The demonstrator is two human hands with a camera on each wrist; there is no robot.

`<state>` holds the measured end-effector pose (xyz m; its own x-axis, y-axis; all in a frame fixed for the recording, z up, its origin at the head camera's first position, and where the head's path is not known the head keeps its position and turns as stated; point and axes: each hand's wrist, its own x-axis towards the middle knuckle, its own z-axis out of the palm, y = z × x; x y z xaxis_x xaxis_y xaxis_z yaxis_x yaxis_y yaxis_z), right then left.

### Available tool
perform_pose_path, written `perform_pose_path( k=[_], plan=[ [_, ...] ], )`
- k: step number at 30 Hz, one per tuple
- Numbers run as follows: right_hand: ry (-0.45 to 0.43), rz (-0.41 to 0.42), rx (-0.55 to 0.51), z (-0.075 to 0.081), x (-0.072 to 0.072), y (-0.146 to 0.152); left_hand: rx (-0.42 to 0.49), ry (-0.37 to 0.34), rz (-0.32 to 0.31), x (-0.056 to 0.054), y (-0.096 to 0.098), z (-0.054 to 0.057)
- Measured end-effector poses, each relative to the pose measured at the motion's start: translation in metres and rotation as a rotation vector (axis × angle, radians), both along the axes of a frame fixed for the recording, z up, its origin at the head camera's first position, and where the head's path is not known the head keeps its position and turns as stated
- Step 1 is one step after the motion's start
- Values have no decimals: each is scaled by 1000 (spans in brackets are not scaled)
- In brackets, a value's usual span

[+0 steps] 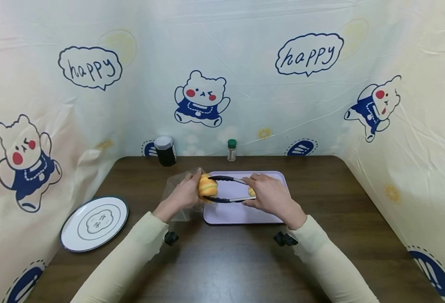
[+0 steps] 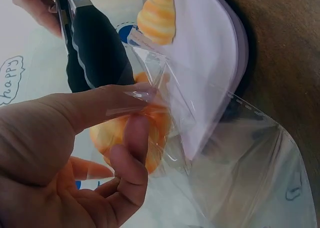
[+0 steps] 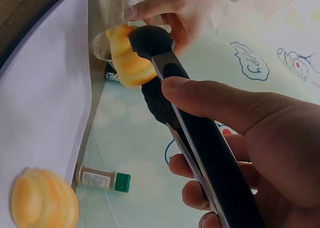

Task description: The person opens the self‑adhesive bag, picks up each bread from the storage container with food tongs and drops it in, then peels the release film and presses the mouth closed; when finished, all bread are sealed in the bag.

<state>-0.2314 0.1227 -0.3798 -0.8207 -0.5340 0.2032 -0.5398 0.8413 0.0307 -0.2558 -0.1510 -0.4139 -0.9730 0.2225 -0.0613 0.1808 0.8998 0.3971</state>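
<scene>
My right hand (image 1: 269, 195) grips black-and-silver tongs (image 3: 200, 138), the thumb on one arm and fingers round the other. Between the tongs' black tips is a golden, ridged bread roll (image 1: 208, 186), held at the mouth of a clear plastic bag (image 2: 240, 173). With thumb and finger, my left hand (image 1: 184, 192) pinches the bag's edge beside the roll. In the left wrist view, the film covers part of the roll. A second bread roll (image 3: 44, 198) lies on the pale purple tray (image 1: 241, 215), partly hidden by my right hand in the head view.
Left of the tray lies a white plate (image 1: 94, 225) with a dark rim. A black jar (image 1: 165, 152) with a grey lid and a small green-capped shaker (image 1: 231, 150) stand at the table's back edge. A printed cloth hangs behind and at both sides.
</scene>
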Motion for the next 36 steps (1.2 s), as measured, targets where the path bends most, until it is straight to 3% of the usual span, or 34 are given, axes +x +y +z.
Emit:
perform_pose_path(
  k=[17, 25, 36],
  plan=[
    [-41, 113, -79, 1, -15, 23, 66, -60, -31, -1, -9, 3],
    [-22, 145, -71, 3, -12, 23, 51, -38, -31, -2, -10, 1],
    [2, 44, 23, 4, -10, 14, 15, -18, -26, 2, -6, 3]
  ],
)
